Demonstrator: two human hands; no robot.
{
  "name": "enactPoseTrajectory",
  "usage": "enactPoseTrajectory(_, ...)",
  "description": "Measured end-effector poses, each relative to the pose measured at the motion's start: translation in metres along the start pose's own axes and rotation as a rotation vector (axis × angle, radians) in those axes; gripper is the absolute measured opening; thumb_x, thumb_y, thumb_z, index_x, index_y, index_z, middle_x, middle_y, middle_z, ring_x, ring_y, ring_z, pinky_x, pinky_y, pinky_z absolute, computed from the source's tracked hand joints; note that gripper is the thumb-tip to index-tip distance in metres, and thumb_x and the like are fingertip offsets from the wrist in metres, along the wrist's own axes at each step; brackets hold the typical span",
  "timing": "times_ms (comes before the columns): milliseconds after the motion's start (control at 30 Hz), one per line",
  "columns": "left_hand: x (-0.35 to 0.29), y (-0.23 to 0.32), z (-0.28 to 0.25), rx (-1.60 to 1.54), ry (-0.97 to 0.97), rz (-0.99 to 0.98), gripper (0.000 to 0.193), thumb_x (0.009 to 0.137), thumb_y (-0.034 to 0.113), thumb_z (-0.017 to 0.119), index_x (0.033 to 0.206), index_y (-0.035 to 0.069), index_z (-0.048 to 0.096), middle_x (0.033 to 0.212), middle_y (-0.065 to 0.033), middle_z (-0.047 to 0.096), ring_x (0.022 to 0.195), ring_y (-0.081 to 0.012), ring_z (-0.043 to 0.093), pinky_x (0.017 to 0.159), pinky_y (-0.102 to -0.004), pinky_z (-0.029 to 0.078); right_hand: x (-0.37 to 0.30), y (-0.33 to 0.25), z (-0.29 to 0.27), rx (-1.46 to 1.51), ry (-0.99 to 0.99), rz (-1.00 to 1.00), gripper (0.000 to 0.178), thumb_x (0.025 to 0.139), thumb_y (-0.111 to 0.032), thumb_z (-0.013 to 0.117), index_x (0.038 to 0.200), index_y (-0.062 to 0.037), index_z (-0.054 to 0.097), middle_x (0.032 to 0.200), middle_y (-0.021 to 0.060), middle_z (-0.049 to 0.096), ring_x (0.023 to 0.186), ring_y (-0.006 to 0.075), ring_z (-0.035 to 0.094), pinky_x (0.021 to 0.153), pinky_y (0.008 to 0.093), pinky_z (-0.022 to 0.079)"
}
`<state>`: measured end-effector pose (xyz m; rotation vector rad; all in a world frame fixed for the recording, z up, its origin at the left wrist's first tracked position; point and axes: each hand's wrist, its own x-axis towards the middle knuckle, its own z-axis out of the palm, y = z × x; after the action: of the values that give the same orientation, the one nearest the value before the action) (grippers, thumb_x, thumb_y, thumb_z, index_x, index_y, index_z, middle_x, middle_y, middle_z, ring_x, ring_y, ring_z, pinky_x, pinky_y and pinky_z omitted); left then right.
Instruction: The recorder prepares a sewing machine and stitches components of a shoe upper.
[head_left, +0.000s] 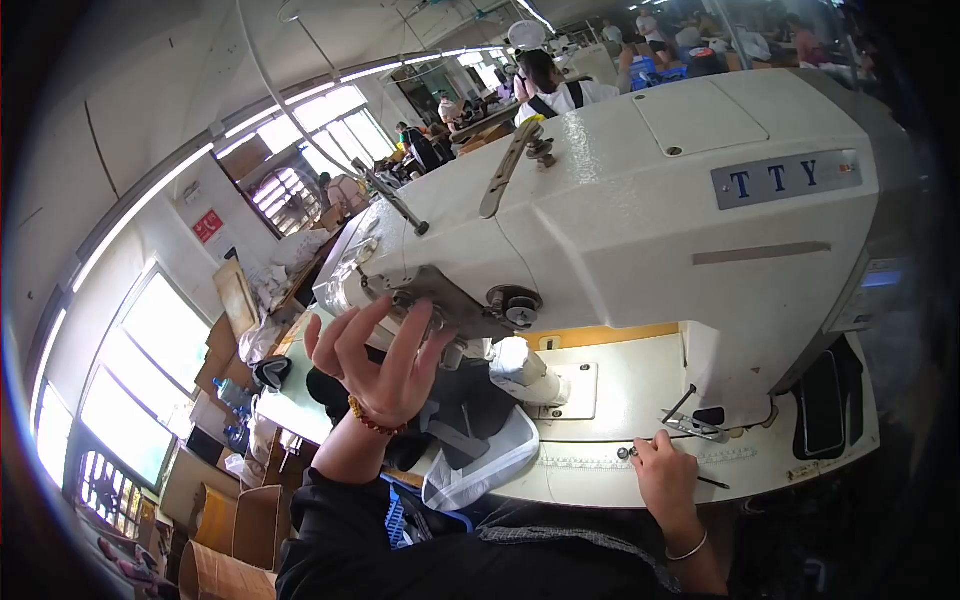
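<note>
The white sewing machine (610, 250) fills the middle and right of the view. My left hand (385, 360) is raised at its left end, fingers spread, fingertips at the metal thread-guide plate (460, 300); whether they pinch thread is too small to tell. Below hangs a dark workpiece (475, 435) with a white lining (490, 470), beside the white-wrapped post (525, 372). My right hand (668, 480) rests on the table's front edge, fingers curled closed. Whatever lies inside them is hidden. A thin dark rod (713, 483) shows just right of that hand.
A printed ruler strip (590, 461) runs along the white tabletop (575, 488). A metal hand tool (695, 427) lies beyond my right hand, and a black phone (833, 405) lies farther right. Cardboard boxes (257, 530) stand at lower left. Other people work in the background.
</note>
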<state>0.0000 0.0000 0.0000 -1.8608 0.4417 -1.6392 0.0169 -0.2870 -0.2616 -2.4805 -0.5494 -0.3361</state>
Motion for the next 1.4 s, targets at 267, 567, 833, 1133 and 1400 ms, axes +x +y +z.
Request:
enactPoseTrajectory(267,-0.014,0.016,-0.001,-0.093,0.257,-0.154,0.037,0.064,0.041,0.092,0.091,0.019,0.079,0.099,-0.0026,0.046,0.1,-0.0247,0.042,0.097,-0.0487,0.033,0.002,0.001,-0.002,-0.005,0.028,-0.006,0.021,0.08,-0.022,0.08,0.095,-0.0123,0.069,0.088,0.0061,0.058,0.069,0.0261,0.068,0.06,0.0406,0.055)
enactPoseTrajectory(567,0.003,0.015,-0.003,-0.097,0.123,-0.165,0.035,0.063,0.03,0.092,0.094,0.018,0.08,0.093,-0.0025,0.049,0.094,-0.0216,0.045,0.088,-0.0417,0.032,-0.001,0.0,0.002,-0.001,0.006,-0.002,0.02,0.082,-0.024,0.079,0.097,-0.0142,0.069,0.089,0.0054,0.058,0.069,0.027,0.068,0.061,0.0412,0.054)
enactPoseTrajectory(833,0.003,0.013,0.003,-0.127,0.124,-0.171,0.033,0.062,0.028,0.092,0.092,0.018,0.079,0.093,-0.0021,0.051,0.092,-0.0209,0.047,0.09,-0.0439,0.033,-0.001,0.0,0.004,-0.006,-0.007,0.011,0.02,0.082,-0.025,0.079,0.097,-0.0151,0.069,0.089,0.0057,0.059,0.069,0.0283,0.068,0.062,0.0426,0.054)
enactPoseTrajectory(1133,-0.001,0.012,0.012,-0.178,0.17,-0.178,0.033,0.065,0.027,0.091,0.095,0.022,0.078,0.097,-0.0002,0.052,0.094,-0.023,0.041,0.094,-0.0447,0.031,-0.001,0.001,0.003,0.015,-0.003,0.012,0.021,0.082,-0.024,0.08,0.099,-0.0153,0.07,0.089,0.006,0.059,0.07,0.0295,0.068,0.063,0.044,0.054)
enactPoseTrajectory(1400,-0.002,0.01,0.005,-0.176,0.158,-0.173,0.034,0.064,0.028,0.091,0.096,0.025,0.078,0.101,0.0019,0.052,0.097,-0.0219,0.042,0.096,-0.0454,0.033,-0.002,0.003,0.005,-0.031,0.031,0.016,0.026,0.076,-0.021,0.083,0.1,-0.0169,0.075,0.086,0.0044,0.061,0.073,0.0277,0.067,0.063,0.0424,0.053)
